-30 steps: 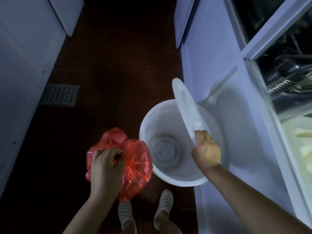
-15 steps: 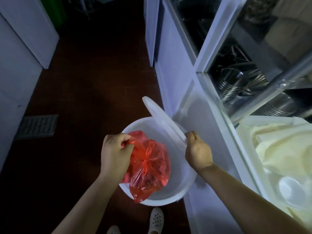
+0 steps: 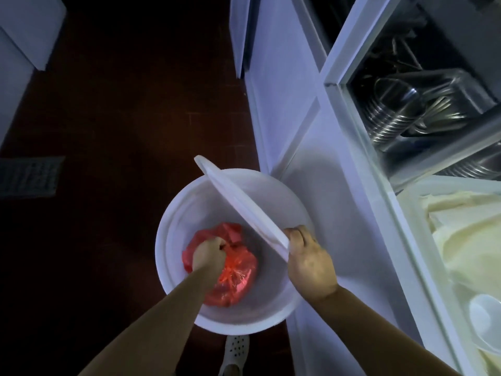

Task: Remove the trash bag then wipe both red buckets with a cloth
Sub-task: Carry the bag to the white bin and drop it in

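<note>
Left hand [image 3: 210, 255] deep inside round white plastic bucket [image 3: 173, 221], fingers curled tight round gathered neck of crumpled red plastic trash bag [image 3: 235, 280] lying near bucket bottom. Right hand [image 3: 309, 263] pinches tilted round white lid [image 3: 244, 207] edge, held above opening. Bag directly beneath left hand; release likely next.

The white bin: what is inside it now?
Inside the white bin lies a red plastic bag, gripped by the left hand. The bag's contents and the bin floor beneath it are hidden.

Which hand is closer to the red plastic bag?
Left. The left hand grips the crumpled red plastic bag down inside the round white bucket. The right hand is off to the side, holding up the white lid.
</note>
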Demonstrator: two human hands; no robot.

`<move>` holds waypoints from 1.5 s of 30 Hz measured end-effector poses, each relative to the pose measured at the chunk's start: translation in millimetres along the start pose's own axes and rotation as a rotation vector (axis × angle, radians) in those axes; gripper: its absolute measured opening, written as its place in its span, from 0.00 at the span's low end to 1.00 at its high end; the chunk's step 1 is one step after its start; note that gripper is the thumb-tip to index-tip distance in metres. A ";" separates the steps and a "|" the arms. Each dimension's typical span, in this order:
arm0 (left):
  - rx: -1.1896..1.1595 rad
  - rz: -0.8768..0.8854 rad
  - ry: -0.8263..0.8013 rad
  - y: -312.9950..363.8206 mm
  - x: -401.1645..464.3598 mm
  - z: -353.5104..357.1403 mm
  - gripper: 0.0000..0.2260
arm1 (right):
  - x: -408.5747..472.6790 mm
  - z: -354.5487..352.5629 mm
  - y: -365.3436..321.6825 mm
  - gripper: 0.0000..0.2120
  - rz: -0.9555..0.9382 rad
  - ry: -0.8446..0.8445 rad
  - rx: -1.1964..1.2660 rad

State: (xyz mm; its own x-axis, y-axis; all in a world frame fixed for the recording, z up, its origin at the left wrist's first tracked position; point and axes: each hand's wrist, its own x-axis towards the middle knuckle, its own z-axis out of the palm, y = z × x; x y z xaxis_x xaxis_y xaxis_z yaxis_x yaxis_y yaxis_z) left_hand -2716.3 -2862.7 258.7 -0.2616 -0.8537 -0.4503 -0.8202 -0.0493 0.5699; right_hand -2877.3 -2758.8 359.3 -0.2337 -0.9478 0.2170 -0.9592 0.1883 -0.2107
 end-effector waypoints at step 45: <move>0.895 1.036 -0.195 -173.6 -52.9 -38.1 0.09 | -133.2 149.5 -111.5 0.30 -0.115 -0.767 -0.123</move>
State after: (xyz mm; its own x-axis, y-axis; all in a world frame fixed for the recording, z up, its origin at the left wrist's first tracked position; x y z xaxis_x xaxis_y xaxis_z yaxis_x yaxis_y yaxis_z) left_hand -2540.6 -2828.8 209.7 -0.9519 -0.2065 -0.2264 -0.2341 0.9668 0.1026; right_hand -2715.5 -2692.1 211.4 0.0003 -0.8679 -0.4968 -0.9919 0.0628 -0.1104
